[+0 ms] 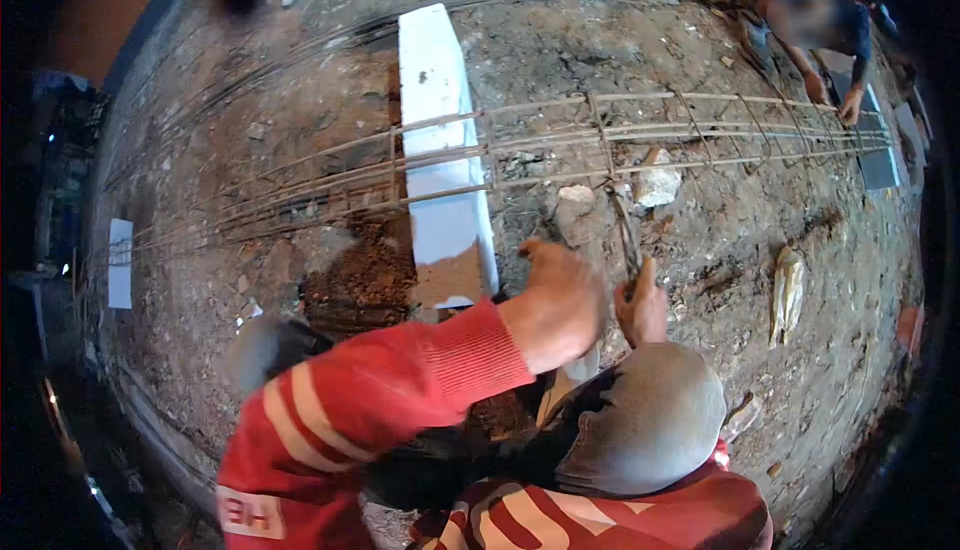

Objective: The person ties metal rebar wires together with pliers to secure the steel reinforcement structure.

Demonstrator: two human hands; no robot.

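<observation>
A long cage of thin metal bars (540, 182) runs across the view. My right hand (643, 308) is closed around the lower end of a dark bundle of wires (627, 225), whose top reaches the cage's lower bar. To its left, my left hand (562, 300) is slightly blurred, its fingers curled; whatever they may hold is hidden. Under the cage stands a white block (440, 80), its lower end stained brown, left of my hands.
At the upper right another person's hands (850, 107) touch the cage near a grey-blue block (880, 168). Pale stones (657, 182) lie on rough soil. A smaller white block (120, 264) stands at far left. My raised knee (650, 415) is below my right hand.
</observation>
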